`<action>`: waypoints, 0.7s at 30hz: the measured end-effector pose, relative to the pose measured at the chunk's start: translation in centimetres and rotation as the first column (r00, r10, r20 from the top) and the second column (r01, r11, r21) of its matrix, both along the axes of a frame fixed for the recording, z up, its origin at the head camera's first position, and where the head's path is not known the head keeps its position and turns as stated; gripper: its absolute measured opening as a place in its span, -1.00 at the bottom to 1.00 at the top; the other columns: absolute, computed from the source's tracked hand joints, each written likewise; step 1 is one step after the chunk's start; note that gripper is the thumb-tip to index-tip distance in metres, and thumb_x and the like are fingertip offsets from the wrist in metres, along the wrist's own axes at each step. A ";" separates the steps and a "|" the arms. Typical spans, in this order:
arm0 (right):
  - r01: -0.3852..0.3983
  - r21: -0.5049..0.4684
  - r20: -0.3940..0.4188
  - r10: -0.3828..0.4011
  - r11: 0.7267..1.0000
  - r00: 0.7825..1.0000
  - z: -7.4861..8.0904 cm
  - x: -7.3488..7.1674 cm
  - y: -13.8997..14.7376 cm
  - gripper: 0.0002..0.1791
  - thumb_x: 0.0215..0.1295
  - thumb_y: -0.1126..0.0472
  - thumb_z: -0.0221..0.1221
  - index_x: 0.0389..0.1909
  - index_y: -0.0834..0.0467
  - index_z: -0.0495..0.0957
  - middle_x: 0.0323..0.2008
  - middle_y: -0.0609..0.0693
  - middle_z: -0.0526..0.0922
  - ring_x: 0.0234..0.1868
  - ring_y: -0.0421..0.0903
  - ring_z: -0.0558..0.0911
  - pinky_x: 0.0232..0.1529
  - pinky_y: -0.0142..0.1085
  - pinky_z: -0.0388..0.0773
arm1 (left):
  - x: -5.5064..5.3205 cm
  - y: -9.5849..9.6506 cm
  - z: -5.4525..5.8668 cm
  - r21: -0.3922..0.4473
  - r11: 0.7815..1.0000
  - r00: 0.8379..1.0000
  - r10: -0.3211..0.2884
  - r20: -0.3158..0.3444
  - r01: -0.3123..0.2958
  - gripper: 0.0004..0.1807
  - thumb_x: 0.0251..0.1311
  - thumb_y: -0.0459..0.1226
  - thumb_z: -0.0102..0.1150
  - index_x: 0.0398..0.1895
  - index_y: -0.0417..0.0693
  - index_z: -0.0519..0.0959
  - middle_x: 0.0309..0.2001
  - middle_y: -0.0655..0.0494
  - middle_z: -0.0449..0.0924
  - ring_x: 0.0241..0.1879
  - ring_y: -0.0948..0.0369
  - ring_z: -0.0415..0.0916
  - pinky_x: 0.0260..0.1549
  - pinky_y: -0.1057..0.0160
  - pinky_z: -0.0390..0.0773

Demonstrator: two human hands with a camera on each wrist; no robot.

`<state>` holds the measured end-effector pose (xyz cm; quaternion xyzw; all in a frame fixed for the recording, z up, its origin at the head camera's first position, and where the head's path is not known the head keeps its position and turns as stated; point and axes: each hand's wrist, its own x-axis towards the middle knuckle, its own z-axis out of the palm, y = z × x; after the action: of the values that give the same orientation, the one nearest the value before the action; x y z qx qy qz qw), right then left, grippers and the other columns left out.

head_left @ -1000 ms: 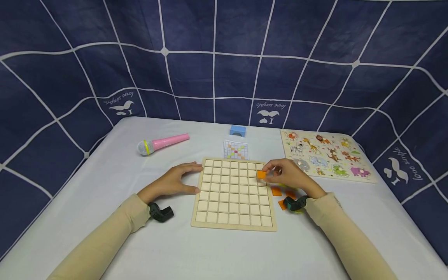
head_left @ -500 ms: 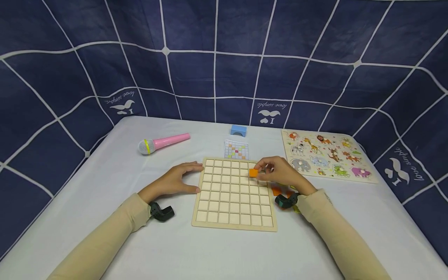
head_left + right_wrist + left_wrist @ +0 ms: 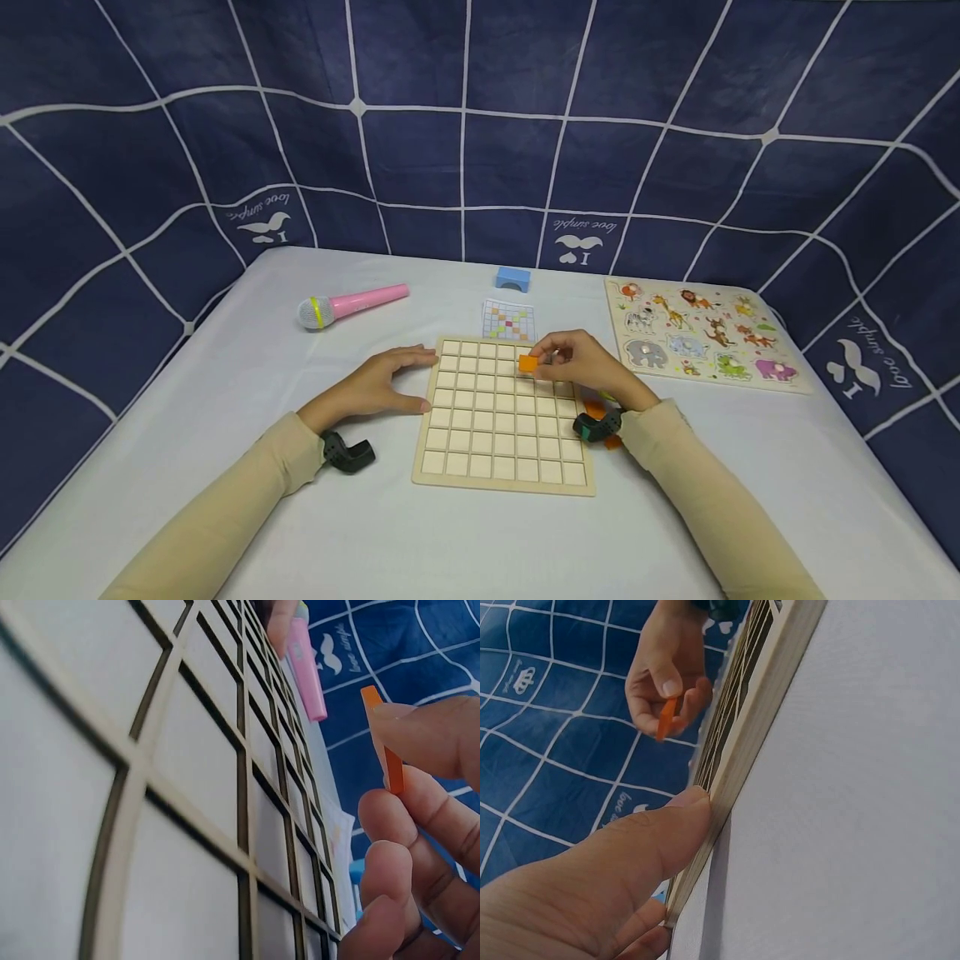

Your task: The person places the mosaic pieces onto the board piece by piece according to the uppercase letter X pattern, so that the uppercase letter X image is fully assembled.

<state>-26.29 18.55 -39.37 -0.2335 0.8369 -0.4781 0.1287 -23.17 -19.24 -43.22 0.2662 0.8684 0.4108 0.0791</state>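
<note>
A square wooden grid board (image 3: 471, 421) with bare cells lies mid-table. My right hand (image 3: 581, 363) pinches a thin orange square tile (image 3: 528, 364) between thumb and fingers, above the board's upper right part. The right wrist view shows that orange tile (image 3: 384, 742) edge-on, held clear of the grid. At the board's left edge rests my left hand (image 3: 375, 385), its thumb and fingers spread along the side. In the left wrist view the left thumb (image 3: 667, 829) touches the board's edge.
Orange tiles (image 3: 595, 409) lie right of the board, partly hidden by the right wrist. Behind the board are a colored grid card (image 3: 508, 320) and a blue arch block (image 3: 513, 279). A pink toy microphone (image 3: 352, 306) lies back left, an animal puzzle board (image 3: 705, 333) back right.
My right hand has carried the orange tile leftward, from the board's right edge to over its upper right cells. The left hand stays in place on the left edge.
</note>
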 end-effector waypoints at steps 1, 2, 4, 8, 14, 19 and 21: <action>0.001 -0.005 0.000 -0.001 1.000 1.000 -0.1 -0.1 -0.2 -0.74 0.28 0.37 0.48 -0.04 0.36 0.74 -0.22 0.01 0.74 -0.41 -0.14 0.47 -0.31 -0.39 0.44 | 0.0 0.0 0.0 -0.001 1.000 1.000 0.000 0.001 0.000 -0.10 0.11 -0.12 0.68 0.49 -0.28 0.52 0.56 -0.19 0.41 0.64 -0.21 0.15 0.60 -0.33 0.07; 0.003 -0.007 -0.001 -0.003 1.000 1.000 -0.1 -0.1 -0.3 -0.74 0.28 0.38 0.48 -0.05 0.35 0.74 -0.23 0.01 0.74 -0.41 -0.13 0.48 -0.31 -0.39 0.45 | 0.0 0.0 0.1 0.000 1.000 1.000 0.000 0.003 0.000 -0.10 0.11 -0.12 0.68 0.49 -0.27 0.52 0.56 -0.19 0.41 0.64 -0.21 0.14 0.60 -0.33 0.07; 0.000 -0.014 -0.005 0.000 1.000 1.000 -0.3 -0.2 -0.6 -0.74 0.28 0.39 0.48 -0.05 0.36 0.74 -0.24 0.01 0.74 -0.40 -0.13 0.49 -0.31 -0.39 0.46 | 0.0 0.0 0.1 -0.002 1.000 1.000 0.001 0.004 -0.001 -0.10 0.11 -0.12 0.68 0.49 -0.27 0.52 0.56 -0.18 0.41 0.64 -0.21 0.14 0.61 -0.33 0.06; 0.012 0.000 -0.004 -0.012 1.000 1.000 -0.6 -0.3 -1.3 -0.74 0.29 0.37 0.48 -0.03 0.35 0.74 -0.23 0.01 0.76 -0.43 -0.14 0.50 -0.33 -0.38 0.47 | 0.1 0.0 0.2 -0.002 1.000 1.000 0.002 0.012 -0.002 -0.11 0.12 -0.12 0.68 0.49 -0.27 0.52 0.56 -0.18 0.41 0.64 -0.21 0.14 0.61 -0.33 0.06; 0.036 0.007 0.004 -0.036 0.999 0.999 -0.3 -0.2 -2.4 -0.71 0.29 0.35 0.49 -0.02 0.37 0.74 -0.24 0.03 0.78 -0.46 -0.17 0.45 -0.37 -0.39 0.41 | 0.1 0.1 0.2 0.003 1.000 1.000 0.001 0.013 -0.001 -0.11 0.12 -0.13 0.68 0.49 -0.27 0.52 0.55 -0.18 0.42 0.64 -0.21 0.15 0.61 -0.32 0.07; 0.041 0.019 -0.001 -0.041 0.999 0.999 -0.3 -0.4 -3.2 -0.71 0.29 0.35 0.48 -0.01 0.36 0.74 -0.22 0.04 0.77 -0.46 -0.17 0.43 -0.38 -0.39 0.40 | 0.1 0.0 0.2 0.001 1.000 1.000 0.002 0.007 -0.002 -0.11 0.11 -0.13 0.68 0.48 -0.27 0.52 0.55 -0.18 0.42 0.64 -0.21 0.15 0.61 -0.32 0.08; 0.042 0.031 -0.006 -0.042 0.999 0.999 -0.3 -0.5 -3.5 -0.71 0.28 0.35 0.48 -0.01 0.34 0.75 -0.21 0.06 0.77 -0.47 -0.15 0.43 -0.40 -0.39 0.40 | 0.1 0.0 0.2 0.001 1.000 1.000 0.003 0.009 -0.003 -0.11 0.11 -0.13 0.68 0.48 -0.27 0.52 0.55 -0.18 0.42 0.64 -0.21 0.15 0.61 -0.32 0.07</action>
<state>-26.74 15.02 -39.65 -0.2152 0.8492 -0.4671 0.1199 -23.10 -19.21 -42.98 0.2632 0.8683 0.4124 0.0823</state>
